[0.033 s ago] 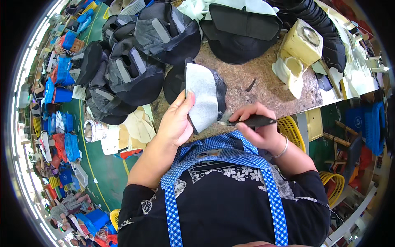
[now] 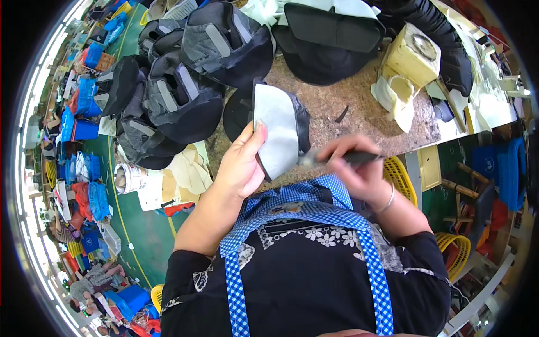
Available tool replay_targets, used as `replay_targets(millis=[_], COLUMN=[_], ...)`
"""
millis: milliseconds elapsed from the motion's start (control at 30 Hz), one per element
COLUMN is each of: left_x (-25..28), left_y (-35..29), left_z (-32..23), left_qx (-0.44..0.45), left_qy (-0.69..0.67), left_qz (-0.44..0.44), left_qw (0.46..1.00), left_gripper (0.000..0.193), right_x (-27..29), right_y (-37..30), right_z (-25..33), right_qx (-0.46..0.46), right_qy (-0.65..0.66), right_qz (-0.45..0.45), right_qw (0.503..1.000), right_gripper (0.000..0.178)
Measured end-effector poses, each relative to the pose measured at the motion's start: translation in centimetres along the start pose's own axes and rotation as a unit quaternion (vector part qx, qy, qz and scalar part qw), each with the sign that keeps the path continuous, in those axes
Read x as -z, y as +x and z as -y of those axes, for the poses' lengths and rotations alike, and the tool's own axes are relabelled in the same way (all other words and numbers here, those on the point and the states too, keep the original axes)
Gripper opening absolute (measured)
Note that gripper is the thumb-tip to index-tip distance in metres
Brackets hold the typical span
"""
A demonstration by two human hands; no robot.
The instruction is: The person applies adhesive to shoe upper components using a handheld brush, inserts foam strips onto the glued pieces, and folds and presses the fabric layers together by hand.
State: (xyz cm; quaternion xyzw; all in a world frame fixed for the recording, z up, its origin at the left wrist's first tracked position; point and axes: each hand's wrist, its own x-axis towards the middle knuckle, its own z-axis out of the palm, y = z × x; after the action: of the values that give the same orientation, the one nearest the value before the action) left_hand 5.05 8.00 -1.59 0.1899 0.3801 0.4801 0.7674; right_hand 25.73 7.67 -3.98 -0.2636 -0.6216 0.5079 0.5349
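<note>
My left hand (image 2: 238,168) holds up a curved fabric piece (image 2: 278,135), black outside with its pale grey lining facing me, thumb pressed on its left edge. It hovers over the front edge of the speckled brown worktable (image 2: 365,118). My right hand (image 2: 359,180), a bangle on its wrist, grips a dark-handled tool (image 2: 359,158). The tool's pale tip is blurred and meets the lower right edge of the piece. I wear a blue checked apron over dark flowered clothing.
A heap of black and grey padded pieces (image 2: 185,95) covers the table's left; more black pieces (image 2: 331,39) lie at the back. A yellowish crusted container (image 2: 412,59) stands at the right. A yellow basket (image 2: 401,180) sits below the table edge, blue crates (image 2: 84,112) on the green floor.
</note>
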Motion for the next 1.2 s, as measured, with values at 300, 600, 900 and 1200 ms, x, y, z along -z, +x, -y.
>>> replay_targets(millis=[300,600,900,1200], left_x=[-0.7,-0.8,2.2,-1.8], left_y=[1.0,2.8,1.8,-2.2], left_z=[-0.1,0.4,2.1,-2.5], left_qx=[-0.018,-0.013,-0.298,-0.197], left_qy=[-0.048,-0.069,0.812,0.283], left_qz=[-0.004,-0.017,0.082,0.057], left_qw=[0.999,0.997,0.494,0.937], left_gripper=[0.036,0.037,0.049,0.026], right_x=[0.4,1.2,14.0,14.6], right_y=[1.0,-1.4,4.0,1.9], right_z=[-0.1,-1.0,-0.6,1.3], right_qx=[0.093,-0.006,-0.112,-0.229], right_qy=[-0.157,-0.061,-0.484,-0.135], right_qz=[0.049,-0.042,-0.283,-0.294], right_qw=[0.982,0.997,0.82,0.918], right_gripper=[0.02,0.011,0.036,0.02])
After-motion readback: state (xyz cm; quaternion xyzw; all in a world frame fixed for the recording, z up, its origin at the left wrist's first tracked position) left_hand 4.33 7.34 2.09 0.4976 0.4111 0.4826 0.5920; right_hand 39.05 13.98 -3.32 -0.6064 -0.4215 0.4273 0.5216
